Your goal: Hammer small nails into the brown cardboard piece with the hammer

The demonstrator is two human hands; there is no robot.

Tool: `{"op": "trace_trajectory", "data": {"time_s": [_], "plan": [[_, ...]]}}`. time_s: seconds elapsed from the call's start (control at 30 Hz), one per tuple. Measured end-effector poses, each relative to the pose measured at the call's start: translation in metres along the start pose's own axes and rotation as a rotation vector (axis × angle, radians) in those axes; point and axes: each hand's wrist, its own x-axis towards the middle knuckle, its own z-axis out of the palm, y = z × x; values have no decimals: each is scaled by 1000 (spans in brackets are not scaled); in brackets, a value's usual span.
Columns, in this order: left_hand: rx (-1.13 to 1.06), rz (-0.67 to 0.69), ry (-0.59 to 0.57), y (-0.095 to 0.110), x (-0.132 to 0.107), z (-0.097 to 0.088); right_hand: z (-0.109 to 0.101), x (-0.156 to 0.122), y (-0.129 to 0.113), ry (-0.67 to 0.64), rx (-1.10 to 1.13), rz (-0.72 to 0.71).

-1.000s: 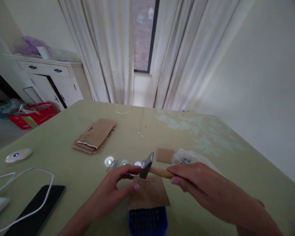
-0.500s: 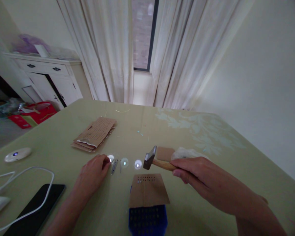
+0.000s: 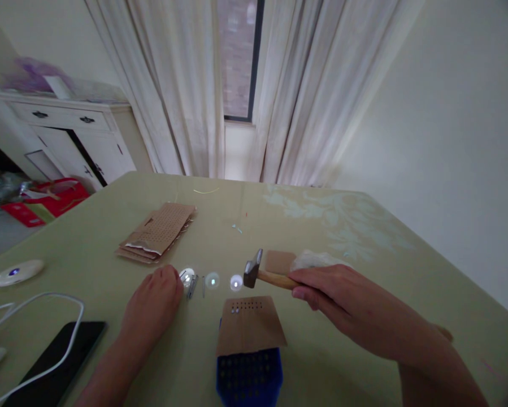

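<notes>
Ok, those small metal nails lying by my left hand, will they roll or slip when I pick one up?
The thin metal nails lie loose beside the left hand on the smooth green tabletop, so they probably skid when nudged. Round shanks likely roll, curving around the head. They look light and stiff, probably fiddly to pinch.

Bare desk (image 3: 321, 226) lies open beyond the hammer (image 3: 262, 274); nails (image 3: 193, 284) and cardboard stack (image 3: 158, 233) crowd the left.
</notes>
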Motion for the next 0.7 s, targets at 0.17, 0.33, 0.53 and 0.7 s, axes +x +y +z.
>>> {"op": "trace_trajectory", "data": {"time_s": [0.17, 0.33, 0.53, 0.7], "plan": [[-197, 56, 105, 13, 4, -4, -4, 0, -1, -4, -16, 9], [-681, 141, 77, 48, -11, -26, -5, -2, 1, 33, -24, -6], [-904, 215, -101, 90, -34, -46, -4, -4, 5, 62, -25, -11], [-978, 220, -101, 96, -31, -35, -5, -3, 4, 55, -29, -3]]}}
